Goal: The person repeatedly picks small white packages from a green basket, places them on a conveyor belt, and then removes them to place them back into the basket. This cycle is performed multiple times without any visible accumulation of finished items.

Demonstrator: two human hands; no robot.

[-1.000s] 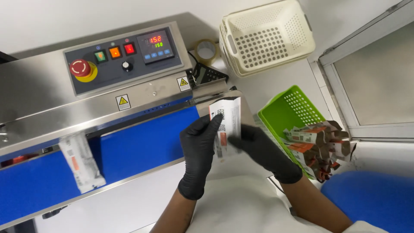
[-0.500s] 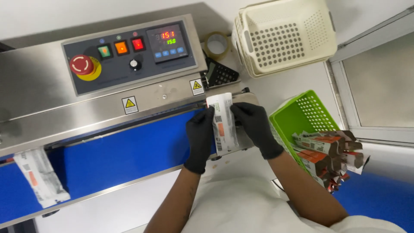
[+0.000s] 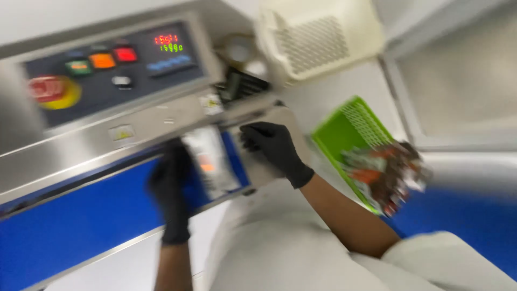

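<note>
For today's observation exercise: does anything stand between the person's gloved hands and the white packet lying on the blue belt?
Nothing visible does. The left hand lies against the left edge of the white packet on the blue belt, and the right hand sits just beyond its right edge. The picture is blurred, so exact finger contact cannot be told.

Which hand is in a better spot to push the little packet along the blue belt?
Probably the left hand: it already lies against the packet on the blue belt. The right hand sits beside the packet's other edge, off the belt. The picture is blurry.
</note>
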